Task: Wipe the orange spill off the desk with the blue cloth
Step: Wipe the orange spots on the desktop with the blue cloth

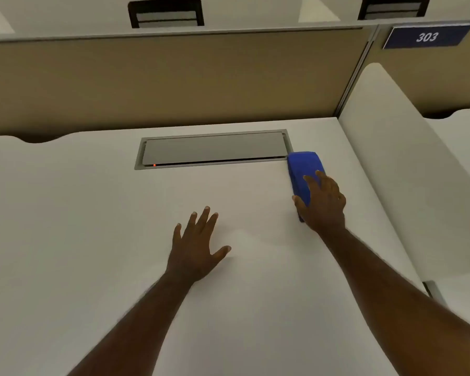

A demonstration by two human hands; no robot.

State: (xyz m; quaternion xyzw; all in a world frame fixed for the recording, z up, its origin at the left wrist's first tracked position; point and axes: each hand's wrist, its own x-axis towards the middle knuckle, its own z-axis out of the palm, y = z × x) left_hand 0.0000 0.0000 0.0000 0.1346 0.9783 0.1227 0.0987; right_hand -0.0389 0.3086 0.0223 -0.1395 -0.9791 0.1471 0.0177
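A folded blue cloth [303,169] lies on the white desk [92,226], right of the centre, beside the right end of a grey cable hatch. My right hand [322,203] rests on the near half of the cloth, fingers spread over its top and thumb against its left side. My left hand [198,246] lies flat on the desk near the middle, fingers apart, holding nothing. No orange spill shows anywhere on the desk surface. A faint sheen sits on the desk just right of my left hand.
The grey cable hatch [215,149] with a small red light [154,165] is set into the desk at the back. A tan partition [174,77] stands behind it. A white side divider [396,164] bounds the desk on the right, under a blue sign reading 303 [426,37].
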